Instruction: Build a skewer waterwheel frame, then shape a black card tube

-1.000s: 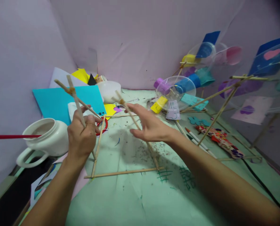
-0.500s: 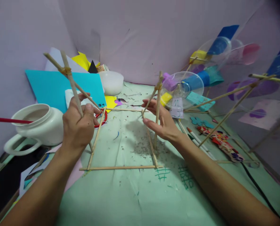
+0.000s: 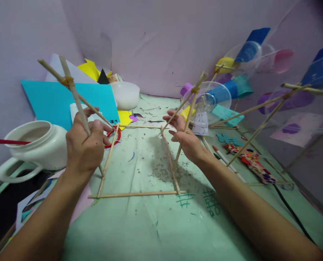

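A four-sided base frame of thin wooden sticks (image 3: 136, 194) lies on the table. My left hand (image 3: 85, 148) is closed around a leg of the left crossed pair of sticks (image 3: 74, 95), which a yellowish band binds near the top. On the opposite side stands a second bound pair of sticks (image 3: 191, 105), leaning outward to the right. My right hand (image 3: 191, 143) is just beside that pair, its fingers apart and the palm behind one leg. Whether the palm touches the leg I cannot tell.
Left are a white pot (image 3: 45, 145) with a red stick and blue card (image 3: 96, 98). A white bowl (image 3: 125, 95) stands behind. At right a stick structure (image 3: 252, 108) carries plastic cups; a patterned glue gun (image 3: 249, 163) with a black cord lies under it.
The right pair of sticks has tipped outward to the right, and my right hand has shifted with it. My left hand keeps its grip. The whole view has shifted slightly.
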Demonstrator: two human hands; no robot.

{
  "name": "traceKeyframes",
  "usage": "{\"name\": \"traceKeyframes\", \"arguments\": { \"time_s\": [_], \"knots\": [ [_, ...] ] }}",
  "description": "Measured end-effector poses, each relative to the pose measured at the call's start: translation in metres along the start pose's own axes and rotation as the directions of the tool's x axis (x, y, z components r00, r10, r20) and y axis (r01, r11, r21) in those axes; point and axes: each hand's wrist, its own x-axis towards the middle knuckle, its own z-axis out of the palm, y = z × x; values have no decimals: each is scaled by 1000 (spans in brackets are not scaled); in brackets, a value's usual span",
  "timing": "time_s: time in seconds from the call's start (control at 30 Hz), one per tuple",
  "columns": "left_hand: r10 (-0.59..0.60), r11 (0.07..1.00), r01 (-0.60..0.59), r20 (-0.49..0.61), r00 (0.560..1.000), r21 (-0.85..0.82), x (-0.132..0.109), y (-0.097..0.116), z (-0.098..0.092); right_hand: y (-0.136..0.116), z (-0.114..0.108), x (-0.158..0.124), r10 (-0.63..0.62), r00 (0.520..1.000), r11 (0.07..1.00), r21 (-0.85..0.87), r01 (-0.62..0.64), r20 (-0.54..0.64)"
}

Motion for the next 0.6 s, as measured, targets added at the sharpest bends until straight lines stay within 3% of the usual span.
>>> {"name": "traceKeyframes", "arguments": {
  "time_s": [0.2, 0.4, 0.6],
  "knots": [
    [26, 999, -26, -10, 1000, 26, 1, 1, 0, -8, 4, -2, 61, 998, 994, 88, -61, 2],
    [10, 1000, -10, -7, 1000, 1, 2, 1, 1, -6, 10, -2, 182, 980, 967, 193, -164, -78],
    [12, 1000, -12, -12, 1000, 22, 2, 1, 0, -7, 6, -7, 226, 974, 963, 155, -222, -10]
  ]
}}
